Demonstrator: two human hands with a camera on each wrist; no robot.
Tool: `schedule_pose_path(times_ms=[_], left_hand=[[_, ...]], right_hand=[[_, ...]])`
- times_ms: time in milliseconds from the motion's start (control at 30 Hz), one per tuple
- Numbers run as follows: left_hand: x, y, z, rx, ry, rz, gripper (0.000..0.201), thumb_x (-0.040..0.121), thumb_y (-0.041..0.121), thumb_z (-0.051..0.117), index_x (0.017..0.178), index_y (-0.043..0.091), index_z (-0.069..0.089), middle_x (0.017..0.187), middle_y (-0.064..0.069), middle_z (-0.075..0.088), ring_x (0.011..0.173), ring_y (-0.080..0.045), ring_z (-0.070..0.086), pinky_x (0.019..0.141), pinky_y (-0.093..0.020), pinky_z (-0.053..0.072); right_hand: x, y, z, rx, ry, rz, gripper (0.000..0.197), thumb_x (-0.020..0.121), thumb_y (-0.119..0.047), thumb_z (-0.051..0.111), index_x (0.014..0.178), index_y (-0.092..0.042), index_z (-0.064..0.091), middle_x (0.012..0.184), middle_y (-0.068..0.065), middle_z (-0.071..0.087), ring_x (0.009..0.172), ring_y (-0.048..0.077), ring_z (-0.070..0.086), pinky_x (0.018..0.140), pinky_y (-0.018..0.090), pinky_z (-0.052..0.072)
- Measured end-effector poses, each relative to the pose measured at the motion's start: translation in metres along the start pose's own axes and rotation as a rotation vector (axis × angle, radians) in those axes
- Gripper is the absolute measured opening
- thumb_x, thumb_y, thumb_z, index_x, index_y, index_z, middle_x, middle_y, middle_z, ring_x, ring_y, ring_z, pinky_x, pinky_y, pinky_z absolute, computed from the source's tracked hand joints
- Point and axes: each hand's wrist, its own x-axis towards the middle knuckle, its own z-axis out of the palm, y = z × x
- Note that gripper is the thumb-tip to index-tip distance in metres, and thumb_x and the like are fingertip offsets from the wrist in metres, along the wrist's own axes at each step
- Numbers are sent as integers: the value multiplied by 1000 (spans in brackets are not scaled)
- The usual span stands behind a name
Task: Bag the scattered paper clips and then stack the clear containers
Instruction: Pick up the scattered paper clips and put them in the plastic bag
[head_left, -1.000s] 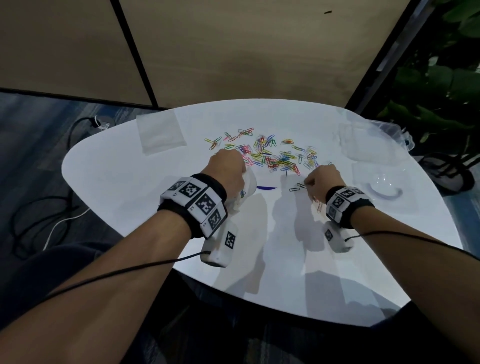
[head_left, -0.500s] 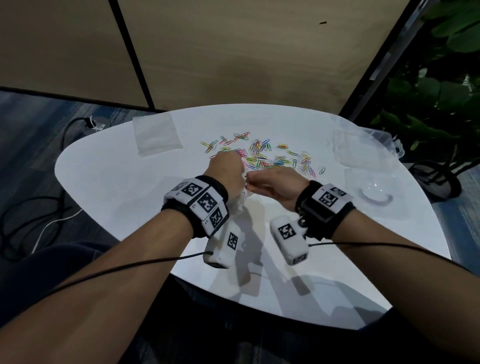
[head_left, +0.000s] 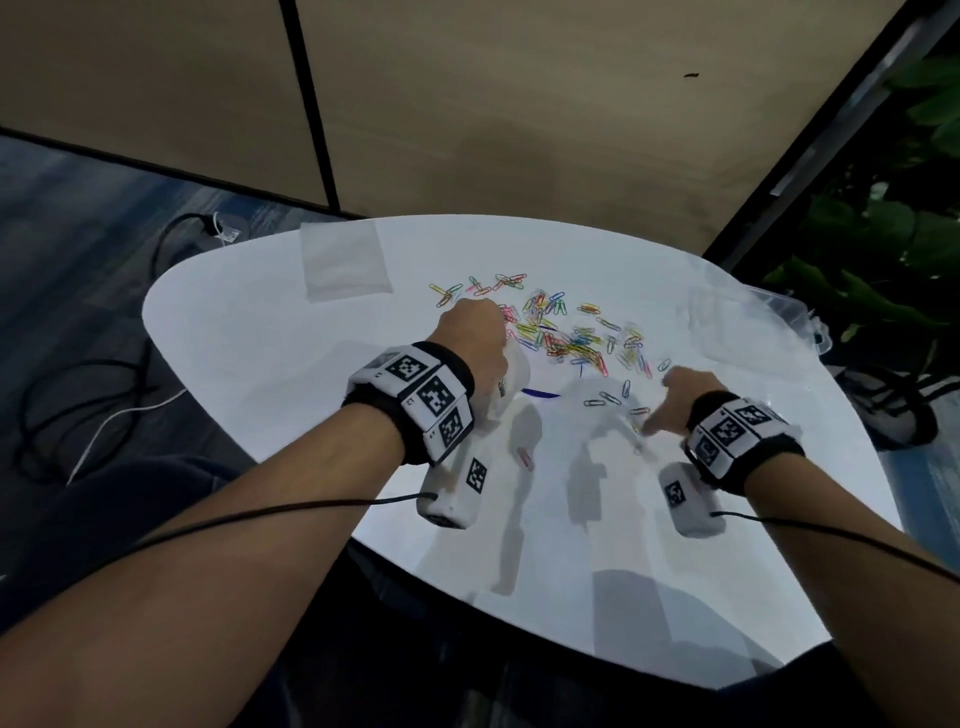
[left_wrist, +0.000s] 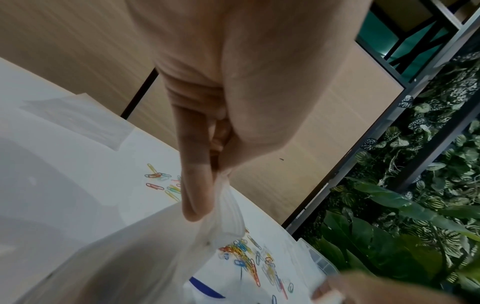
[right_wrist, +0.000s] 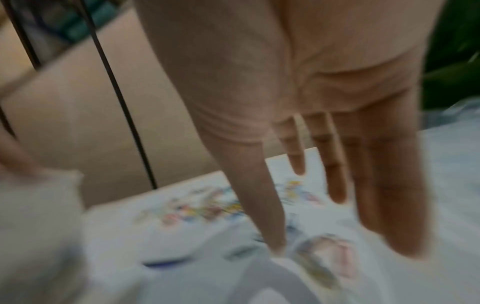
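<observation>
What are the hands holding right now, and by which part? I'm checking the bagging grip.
The left hand pinches the bag at its bunched top edge. The right hand holds nothing, fingers spread.

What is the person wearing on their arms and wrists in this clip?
Both forearms are bare, no sleeves. The left hand and right hand each have a black wristband with white blocks printed with black square codes, a white camera box beneath, and a thin black cable trailing back.

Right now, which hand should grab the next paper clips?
Right. The right hand is open, fingers extended over loose paper clips at the pile's near edge. The left hand is occupied pinching the clear bag.
</observation>
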Motion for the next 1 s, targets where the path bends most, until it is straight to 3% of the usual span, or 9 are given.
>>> schedule_pose_path(times_ms=[133, 300, 400, 467, 533, 633, 733, 867, 1000], left_hand=[[-2, -3, -2, 31, 0, 11, 16, 91, 3, 56, 103, 1, 67, 110, -16, 72, 96, -30, 72, 92, -39, 58], [1, -5, 0, 25, 0, 8, 27, 93, 3, 53, 115, 0, 68, 120, -17, 68, 96, -32, 72, 91, -40, 58], [2, -7, 1, 10, 10, 9, 27, 93, 3, 51, 113, 2, 70, 120, -18, 68, 94, -34, 72, 90, -40, 59], [2, -9, 1, 2, 9, 0, 29, 93, 3, 53, 115, 6, 71, 122, -16, 67, 96, -33, 71, 91, -39, 59], [4, -12, 1, -8, 10, -6, 29, 93, 3, 53, 116, 9, 71, 124, -14, 66, 97, -33, 71, 90, -39, 59], [6, -15, 1, -32, 5, -15, 31, 92, 2, 53, 117, 10, 70, 126, -13, 64, 97, -33, 71, 88, -40, 60], [8, -15, 1, -44, 3, -15, 32, 92, 1, 53, 118, 9, 70, 123, -15, 65, 99, -34, 70, 89, -40, 59], [8, -12, 3, -39, 0, -10, 32, 91, 1, 52, 117, 9, 70, 123, -16, 65, 98, -34, 70, 90, -40, 59], [7, -12, 4, -36, -6, -17, 32, 92, 2, 52, 117, 11, 69, 124, -17, 64, 98, -34, 70, 91, -40, 59]], right_hand=[[13, 21, 34, 61, -200, 138, 81, 52, -17, 95, 120, 1, 55, 103, 18, 68, 90, 32, 70, 80, 43, 60], [22, -6, 55, 215, 42, -15, 66, 70, -24, 83, 130, -14, 54, 129, 9, 61, 117, 26, 58, 88, 24, 46], [41, -19, 55, 303, 116, -50, 49, 76, -24, 79, 121, -17, 63, 128, 4, 64, 118, 22, 59, 97, 23, 42], [53, -22, 55, 355, 150, -67, 47, 74, -25, 80, 117, -17, 63, 124, 5, 66, 114, 22, 61, 88, 19, 41], [62, -24, 55, 371, 193, -99, 58, 72, -31, 81, 123, -17, 57, 128, 9, 59, 112, 25, 59, 85, 21, 41], [71, -27, 57, 279, 197, -243, 79, 76, -34, 76, 145, -26, 39, 147, 12, 31, 122, 31, 51, 103, 30, 40], [74, -35, 59, -56, 179, -379, 66, 91, -34, 59, 151, -35, 31, 160, 7, 20, 138, 40, 32, 115, 44, 29], [69, -43, 60, -88, 341, -501, 40, 93, -12, 51, 131, -20, 61, 129, 16, 58, 114, 38, 55, 97, 37, 45], [62, -41, 54, -39, 375, -431, 25, 90, -2, 52, 101, -6, 74, 99, 15, 67, 91, 32, 64, 75, 30, 49]])
